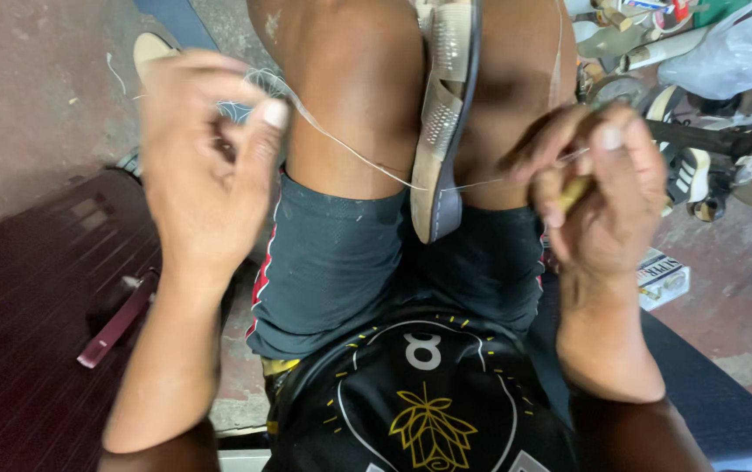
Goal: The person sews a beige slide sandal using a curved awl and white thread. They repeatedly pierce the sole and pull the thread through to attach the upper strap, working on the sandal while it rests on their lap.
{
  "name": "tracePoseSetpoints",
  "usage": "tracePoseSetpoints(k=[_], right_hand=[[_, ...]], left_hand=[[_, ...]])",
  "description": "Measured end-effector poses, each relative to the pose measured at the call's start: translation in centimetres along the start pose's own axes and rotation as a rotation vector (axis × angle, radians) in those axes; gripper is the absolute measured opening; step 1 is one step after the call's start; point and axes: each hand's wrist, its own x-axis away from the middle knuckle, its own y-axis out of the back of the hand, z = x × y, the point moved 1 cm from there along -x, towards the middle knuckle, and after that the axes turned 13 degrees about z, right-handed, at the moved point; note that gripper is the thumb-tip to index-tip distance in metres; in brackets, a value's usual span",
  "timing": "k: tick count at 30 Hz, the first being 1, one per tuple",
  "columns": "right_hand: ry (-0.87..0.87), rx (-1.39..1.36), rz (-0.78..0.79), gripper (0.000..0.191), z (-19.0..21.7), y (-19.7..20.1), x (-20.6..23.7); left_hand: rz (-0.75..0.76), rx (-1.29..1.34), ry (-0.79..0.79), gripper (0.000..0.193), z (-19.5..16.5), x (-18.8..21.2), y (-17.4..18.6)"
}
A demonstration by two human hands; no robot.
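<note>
left hand pinches one end of a pale thread, right hand grips the other with a yellowish tool handle; the thread runs taut through a sandal clamped between the knees, long axis upright, one end toward the lap; dark bench left, shoes on concrete floor right

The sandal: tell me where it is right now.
In the head view the sandal stands on edge, clamped between the person's knees at top centre, with thread running from it to the left hand and right hand.
</note>
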Motion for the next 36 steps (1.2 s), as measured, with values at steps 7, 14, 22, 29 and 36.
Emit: tracePoseSetpoints(k=[7,14,22,29,36], right_hand=[[0.012,0.275,-0.124,0.032,1.8,2.5,1.6],[-0.05,1.024,0.189,0.01,3.9,-0.9,2.7],[-0.059,0.983,0.332,0.03,3.3,-2.7,0.1],[-0.026,1.004,0.354,0.028,2.9,-2.5,-0.2],[-0.019,1.018,0.376,0.031,3.0,-2.1,-0.2]], left_hand=[[0.181,-0.105,-0.053,0.06,-2.9,2.8,-4.8],[0.306,-0.188,-0.083,0.072,-3.0,2.0,-7.9],[0.363,-0.028,-0.044,0.069,-2.7,1.3,-8.1],[0.349,-0.021,-0.068,0.068,-2.5,1.2,-8.3],[0.413,0.024,-0.004,0.068,-3.2,0.8,-8.0]])
